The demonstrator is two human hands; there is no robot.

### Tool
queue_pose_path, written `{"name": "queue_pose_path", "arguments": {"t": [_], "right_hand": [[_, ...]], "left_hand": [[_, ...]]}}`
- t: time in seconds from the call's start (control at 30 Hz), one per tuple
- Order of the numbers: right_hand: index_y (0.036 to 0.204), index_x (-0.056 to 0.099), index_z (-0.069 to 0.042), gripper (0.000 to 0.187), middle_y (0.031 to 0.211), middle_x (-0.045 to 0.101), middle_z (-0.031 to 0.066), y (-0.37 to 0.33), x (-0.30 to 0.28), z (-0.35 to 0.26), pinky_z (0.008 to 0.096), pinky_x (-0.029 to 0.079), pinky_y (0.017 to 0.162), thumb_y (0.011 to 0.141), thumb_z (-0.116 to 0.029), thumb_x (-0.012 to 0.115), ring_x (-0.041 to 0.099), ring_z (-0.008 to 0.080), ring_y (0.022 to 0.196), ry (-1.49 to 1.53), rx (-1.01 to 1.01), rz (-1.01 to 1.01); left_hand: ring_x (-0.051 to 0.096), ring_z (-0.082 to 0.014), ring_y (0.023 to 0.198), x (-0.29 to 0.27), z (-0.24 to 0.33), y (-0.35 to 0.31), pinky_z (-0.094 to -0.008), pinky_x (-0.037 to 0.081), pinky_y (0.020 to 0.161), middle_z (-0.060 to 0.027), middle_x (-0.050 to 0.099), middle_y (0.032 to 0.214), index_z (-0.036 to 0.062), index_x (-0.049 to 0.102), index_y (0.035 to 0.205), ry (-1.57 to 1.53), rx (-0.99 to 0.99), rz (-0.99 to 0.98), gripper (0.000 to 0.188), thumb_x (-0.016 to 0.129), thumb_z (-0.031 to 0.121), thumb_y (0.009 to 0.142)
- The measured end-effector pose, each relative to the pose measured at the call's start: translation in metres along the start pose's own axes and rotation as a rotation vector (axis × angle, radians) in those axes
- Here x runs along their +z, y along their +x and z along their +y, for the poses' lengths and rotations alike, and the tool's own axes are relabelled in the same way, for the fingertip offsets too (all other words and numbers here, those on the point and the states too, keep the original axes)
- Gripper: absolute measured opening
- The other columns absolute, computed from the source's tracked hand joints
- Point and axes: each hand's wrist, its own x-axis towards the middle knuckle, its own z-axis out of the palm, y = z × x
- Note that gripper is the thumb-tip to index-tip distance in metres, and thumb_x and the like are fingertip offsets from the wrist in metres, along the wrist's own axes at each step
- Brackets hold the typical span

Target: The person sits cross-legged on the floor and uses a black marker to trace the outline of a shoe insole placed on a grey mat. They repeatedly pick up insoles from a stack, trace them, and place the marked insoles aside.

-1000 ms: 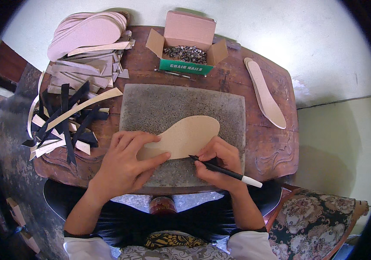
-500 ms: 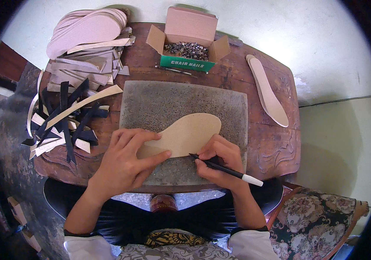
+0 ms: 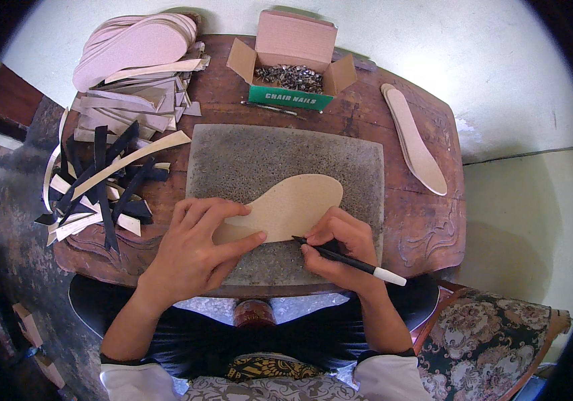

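Note:
A beige shoe insole (image 3: 293, 207) lies flat on a grey speckled slab (image 3: 367, 160), its broad end toward the right. My left hand (image 3: 199, 244) grips the insole's narrower part, with the thumb on the near edge and the fingers at the far edge; the hand hides its left end. Between the thumb and fingers of my right hand (image 3: 343, 244) is a black marker pen (image 3: 347, 258) with a white end. The pen's tip meets the insole's near edge, just right of my left thumb.
Behind the slab stands an open green box (image 3: 290, 99) of small metal nails, with a thin rod (image 3: 270, 107) before it. Stacked insoles (image 3: 133, 50) and grey strips (image 3: 126, 100) fill the far left, black and cream scraps (image 3: 102, 180) below. More insoles (image 3: 415, 137) lie right.

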Motion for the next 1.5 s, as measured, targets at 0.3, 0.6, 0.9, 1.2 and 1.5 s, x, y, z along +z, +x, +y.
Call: {"name": "queue_pose_path", "arguments": {"t": [0.3,0.6,0.9,1.2,1.5], "right_hand": [[0.082,0.06,-0.003,0.019,0.082,0.06,0.0075,0.001,0.0,-0.002,0.0298,0.049,0.063,0.074,-0.001,0.077,0.063,0.0191,0.07,0.017,-0.016,0.01],[0.079,0.062,-0.002,0.02,0.083,0.066,0.0101,0.002,-0.001,-0.003,0.0304,0.052,0.067,0.07,0.002,0.079,0.068,0.0211,0.074,-0.013,-0.014,-0.002],[0.079,0.062,-0.002,0.019,0.082,0.066,0.0098,0.003,-0.001,-0.003,0.0304,0.052,0.067,0.07,0.002,0.079,0.068,0.0212,0.075,0.004,-0.006,-0.009],[0.082,0.063,-0.002,0.019,0.085,0.066,0.0091,0.002,-0.006,0.004,0.0298,0.05,0.067,0.072,0.003,0.078,0.065,0.0184,0.075,0.07,-0.011,0.05],[0.08,0.061,-0.002,0.02,0.08,0.064,0.0077,0.007,-0.01,0.013,0.0288,0.051,0.064,0.073,-0.001,0.079,0.065,0.0183,0.071,0.063,-0.07,0.038]], "left_hand": [[0.057,-0.0316,0.117,0.0,0.0,0.0,-0.0472,0.04,0.098,-0.0085,0.062,0.13,0.0261,0.078,0.12,-0.01,-0.003,0.009,0.044,0.078,0.015,0.078],[0.057,-0.0311,0.118,-0.001,0.001,0.0,-0.0469,0.04,0.099,-0.0079,0.061,0.13,0.0265,0.078,0.12,-0.007,-0.011,0.001,0.043,0.078,0.015,0.078],[0.057,-0.0304,0.118,-0.001,0.001,0.001,-0.0465,0.04,0.099,-0.0076,0.062,0.13,0.0252,0.078,0.12,-0.004,-0.01,0.009,0.043,0.078,0.014,0.078],[0.057,-0.0309,0.118,-0.002,0.001,0.001,-0.0467,0.041,0.099,-0.008,0.062,0.129,0.0256,0.078,0.12,0.013,-0.002,-0.003,0.045,0.078,0.014,0.077],[0.058,-0.031,0.118,-0.001,0.001,0.001,-0.0463,0.041,0.099,-0.008,0.062,0.128,0.0252,0.078,0.119,0.017,-0.001,-0.003,0.043,0.078,0.014,0.077]]}}
